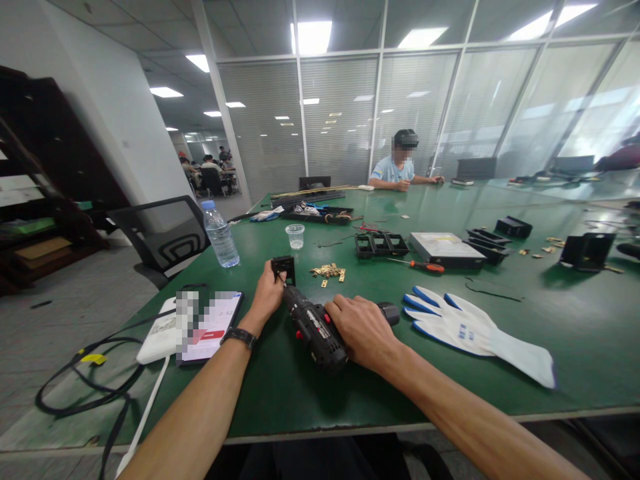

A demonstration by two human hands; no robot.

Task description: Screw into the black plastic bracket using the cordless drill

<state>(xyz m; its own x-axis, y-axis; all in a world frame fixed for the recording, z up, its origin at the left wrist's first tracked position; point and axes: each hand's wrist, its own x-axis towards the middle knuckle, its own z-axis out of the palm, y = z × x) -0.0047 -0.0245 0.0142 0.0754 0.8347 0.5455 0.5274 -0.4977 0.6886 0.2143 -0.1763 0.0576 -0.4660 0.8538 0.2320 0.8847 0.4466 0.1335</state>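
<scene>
My right hand (361, 328) is wrapped round the handle of a black cordless drill (317, 330) with red buttons. The drill lies on its side just above the green table, its nose pointing forward and left. A small black plastic frame (284, 268) stands upright in my left hand (270, 288), fingers closed on its left edge. The drill's tip meets the lower part of the frame; the exact contact point is too small to make out. Just right of the frame lies a pile of small brass-coloured plates (329, 272).
A white work glove (470, 327) lies at right, an orange screwdriver (419, 265) and black trays (381, 245) beyond. A water bottle (221, 235), plastic cup (295, 237), phone (213, 327) and white power bank (161, 330) with cables are left. A person (399, 163) sits across the table.
</scene>
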